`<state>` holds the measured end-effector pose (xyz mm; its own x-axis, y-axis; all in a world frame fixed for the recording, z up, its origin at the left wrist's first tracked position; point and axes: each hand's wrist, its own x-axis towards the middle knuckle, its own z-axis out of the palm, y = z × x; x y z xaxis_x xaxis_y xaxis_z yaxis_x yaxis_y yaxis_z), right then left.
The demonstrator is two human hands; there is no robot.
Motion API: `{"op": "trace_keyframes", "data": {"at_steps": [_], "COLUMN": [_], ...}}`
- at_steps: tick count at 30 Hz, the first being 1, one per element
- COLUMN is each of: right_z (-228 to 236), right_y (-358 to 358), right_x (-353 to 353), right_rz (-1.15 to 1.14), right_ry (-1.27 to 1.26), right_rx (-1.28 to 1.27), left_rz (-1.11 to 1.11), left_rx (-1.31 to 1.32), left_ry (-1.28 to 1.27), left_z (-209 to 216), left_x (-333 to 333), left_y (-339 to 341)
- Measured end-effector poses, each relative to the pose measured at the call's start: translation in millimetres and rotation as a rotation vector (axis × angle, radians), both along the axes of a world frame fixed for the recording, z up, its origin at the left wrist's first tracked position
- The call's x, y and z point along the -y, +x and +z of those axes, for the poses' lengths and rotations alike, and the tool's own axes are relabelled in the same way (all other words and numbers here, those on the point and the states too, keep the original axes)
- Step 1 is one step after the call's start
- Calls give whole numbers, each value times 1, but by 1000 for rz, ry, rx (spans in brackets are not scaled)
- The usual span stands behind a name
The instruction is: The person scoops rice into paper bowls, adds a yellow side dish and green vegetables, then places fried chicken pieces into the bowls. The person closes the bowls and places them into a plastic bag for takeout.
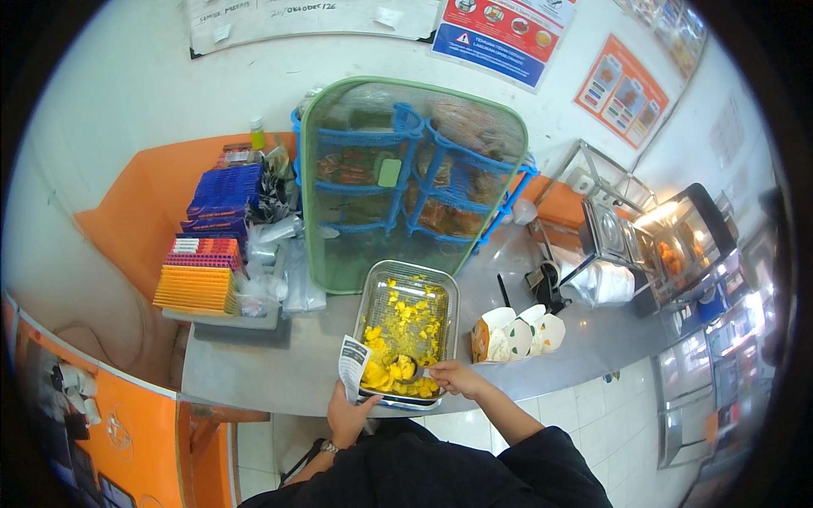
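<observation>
Yellow scrambled egg [412, 320] lies in a deep metal tray [455, 317] at the table's front edge. My right hand [457, 378] is closed round the handle of a serving spoon [417, 367], whose bowl sits among the egg at the tray's near end. A printed paper slip [352, 366] stands up from my left hand [347, 415], pinched in its fingers, beside the tray's near left corner. Whether that hand also touches the tray, I cannot tell. To the right of the tray stand two open paper food boxes [506, 334] with white rice in them.
A large green translucent lid [356, 254] leans behind the tray, before blue stacked baskets [406, 127]. Left are stacks of blue packets [222, 199] and yellow packets [195, 289]. A black tape dispenser [548, 284] and a lit food warmer [686, 241] stand right on the steel table [246, 364].
</observation>
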<state>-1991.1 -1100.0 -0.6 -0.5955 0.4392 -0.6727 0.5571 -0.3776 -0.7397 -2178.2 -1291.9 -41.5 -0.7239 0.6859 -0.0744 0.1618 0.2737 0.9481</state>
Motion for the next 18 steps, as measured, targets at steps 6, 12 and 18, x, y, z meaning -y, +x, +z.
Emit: {"op": "trace_keyframes", "data": {"at_steps": [6,12,18], "right_z": [30,59,72], "right_y": [14,78,151], "right_x": [5,-7,-36], "right_rz": [-225,-416,-446], "right_ry": [-272,-65,700], "right_rx": [-246,-353,-60], "left_rz": [-39,-115,-166], "left_rx": [-28,187,589], "left_ry": [-38,91,98], "left_z": [-16,-37,-28], "left_x": [2,5,7], "left_y": [-6,-18,-29]}}
